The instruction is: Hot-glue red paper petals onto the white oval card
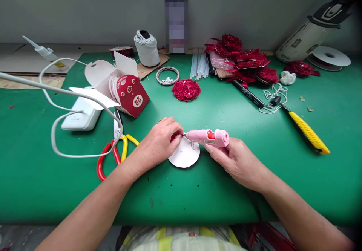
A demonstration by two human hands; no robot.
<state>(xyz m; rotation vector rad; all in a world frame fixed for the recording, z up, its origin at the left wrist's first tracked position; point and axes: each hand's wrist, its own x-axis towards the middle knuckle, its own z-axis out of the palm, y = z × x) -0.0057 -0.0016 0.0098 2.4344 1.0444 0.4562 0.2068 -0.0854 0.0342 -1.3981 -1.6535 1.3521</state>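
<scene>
My right hand is wrapped round a pink hot glue gun, its nozzle pointing left. The nozzle tip meets the fingertips of my left hand, which are pinched together. A bit of dark red shows between those fingers, too small to make out. Under both hands lies a white paper disc with a small mark near its middle; my left hand covers part of its upper left edge. Beyond the hands, a round red ribbon flower rests on the green mat.
On the left are scissors, a red candy box, a white power bank and a looping cable. Glue sticks, a phone and red flowers stand or lie behind. A yellow utility knife lies right.
</scene>
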